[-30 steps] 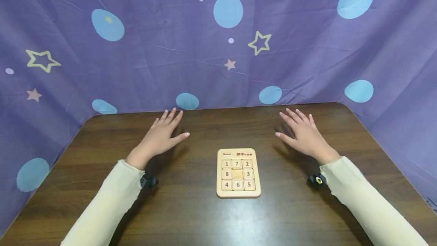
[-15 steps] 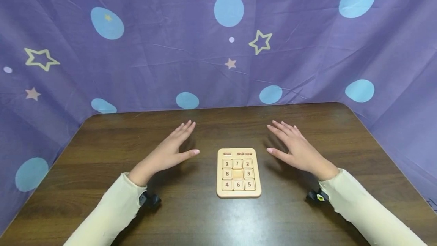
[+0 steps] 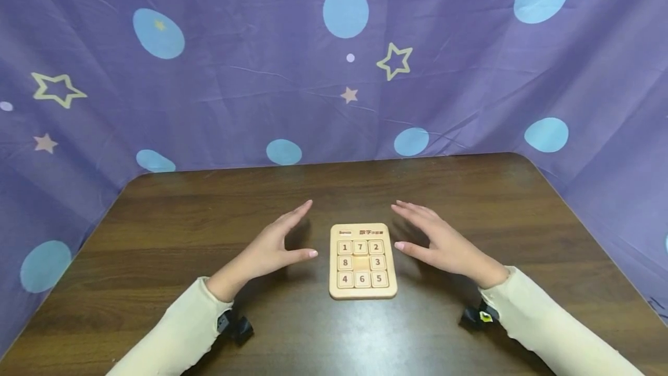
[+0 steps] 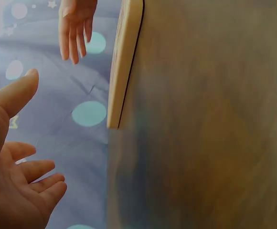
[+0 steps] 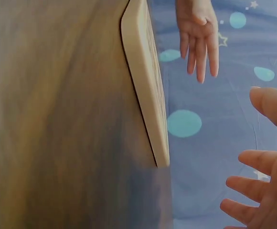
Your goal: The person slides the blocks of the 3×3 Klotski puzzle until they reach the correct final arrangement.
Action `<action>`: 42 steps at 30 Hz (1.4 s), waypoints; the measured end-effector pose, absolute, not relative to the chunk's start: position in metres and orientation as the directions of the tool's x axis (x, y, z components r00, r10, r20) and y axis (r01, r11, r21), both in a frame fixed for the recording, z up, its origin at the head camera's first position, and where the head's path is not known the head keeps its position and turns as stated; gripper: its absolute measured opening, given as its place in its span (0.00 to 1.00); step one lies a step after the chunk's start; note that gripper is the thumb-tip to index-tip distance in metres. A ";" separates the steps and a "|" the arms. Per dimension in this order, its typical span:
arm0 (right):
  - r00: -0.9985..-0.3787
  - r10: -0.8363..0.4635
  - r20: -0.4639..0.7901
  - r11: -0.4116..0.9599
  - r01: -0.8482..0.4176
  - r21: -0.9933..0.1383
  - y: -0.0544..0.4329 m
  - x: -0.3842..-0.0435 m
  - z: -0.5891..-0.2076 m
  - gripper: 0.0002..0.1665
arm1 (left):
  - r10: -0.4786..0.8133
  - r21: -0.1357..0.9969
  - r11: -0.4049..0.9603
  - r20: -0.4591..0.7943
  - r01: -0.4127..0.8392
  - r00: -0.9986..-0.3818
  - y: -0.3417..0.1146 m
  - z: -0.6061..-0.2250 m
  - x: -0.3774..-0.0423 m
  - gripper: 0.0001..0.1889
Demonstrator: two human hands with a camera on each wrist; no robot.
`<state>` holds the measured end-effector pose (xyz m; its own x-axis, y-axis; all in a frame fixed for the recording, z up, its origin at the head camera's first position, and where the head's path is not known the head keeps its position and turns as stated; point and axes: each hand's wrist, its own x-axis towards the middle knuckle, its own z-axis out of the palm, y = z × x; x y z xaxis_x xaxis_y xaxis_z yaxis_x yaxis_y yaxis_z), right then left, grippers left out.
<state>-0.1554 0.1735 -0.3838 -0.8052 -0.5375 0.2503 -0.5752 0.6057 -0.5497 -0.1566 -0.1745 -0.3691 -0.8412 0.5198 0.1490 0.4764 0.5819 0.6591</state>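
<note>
A cream-coloured number sliding puzzle [image 3: 361,293] lies flat on the dark wooden table. Its tiles read 1 7 2 on top, 8 and 3 around a vacant middle slot, then 4 6 5 below. My left hand [image 3: 266,248] hovers just left of the puzzle, fingers extended and thumb apart, holding nothing. On the other side, my right hand [image 3: 443,242] is held the same way, its thumb tip close to the puzzle's right edge. Both wrist views show the puzzle edge-on, with a gap between each hand and its side.
The wooden table [image 3: 209,202] spreads around the puzzle on all sides. Behind it hangs a purple curtain [image 3: 235,74] printed with stars and blue dots. A small black device [image 3: 237,326] is strapped at the left wrist, another [image 3: 475,317] at the right.
Both hands have moved inward and nearer to me, closing in on the puzzle from either side. The puzzle and its tiles have stayed as they were; the head view has shifted slightly.
</note>
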 end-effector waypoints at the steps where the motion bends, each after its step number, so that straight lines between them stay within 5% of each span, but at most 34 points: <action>1: -0.805 -0.539 0.247 0.594 -0.571 -0.567 0.172 -0.154 -0.384 0.41 | 0.516 0.676 0.570 0.148 0.467 -0.844 -0.173 -0.371 -0.156 0.49; 15: -0.803 -0.547 0.237 0.475 -0.531 -0.702 0.155 -0.143 -0.399 0.37 | 0.502 0.925 0.284 0.080 0.251 -0.861 -0.154 -0.389 -0.148 0.45; 32: -0.858 -0.472 0.201 0.425 -0.421 -0.801 0.136 -0.140 -0.408 0.33 | 0.437 0.994 0.105 -0.060 -0.015 -0.898 -0.134 -0.400 -0.135 0.41; 42: -0.883 -0.415 0.220 0.402 -0.394 -0.827 0.131 -0.142 -0.417 0.29 | 0.386 0.995 0.087 -0.088 -0.059 -0.918 -0.131 -0.406 -0.133 0.37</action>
